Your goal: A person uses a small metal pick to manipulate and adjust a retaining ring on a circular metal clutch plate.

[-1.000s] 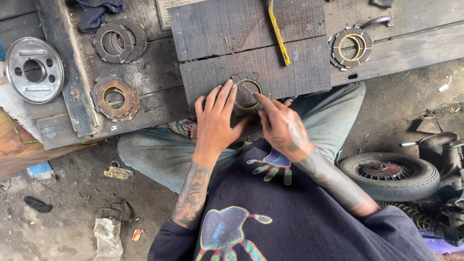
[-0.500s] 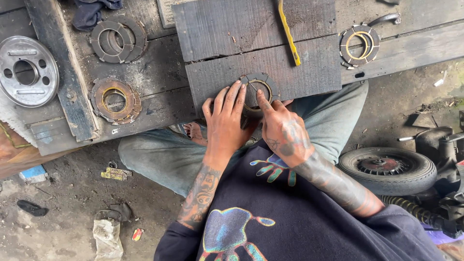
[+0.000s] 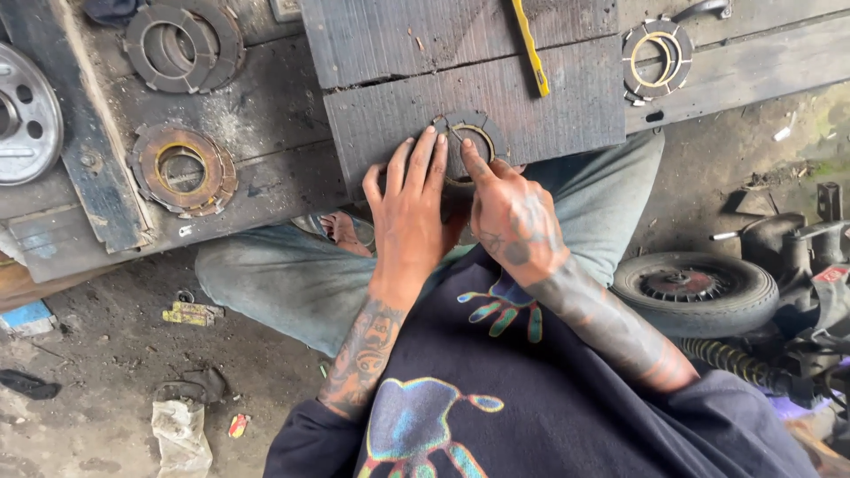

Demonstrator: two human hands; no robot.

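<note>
Lying under both hands [image 3: 460, 208], ring disc [image 3: 478, 133] on board [image 3: 549, 115]

Dirt floor [image 3: 106, 354] — littered; dark plank bench [image 3: 753, 71]; daylight

4 ring plates [image 3: 467, 142], 1 yellow tool [image 3: 529, 46], 1 wheel [image 3: 695, 290], 1 metal hub [image 3: 22, 115].

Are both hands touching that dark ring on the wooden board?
Touching. The head view shows the left hand lying flat with its fingertips on the ring, and the right hand with its forefinger pressed on the ring's inner edge, on the wooden board.
</note>
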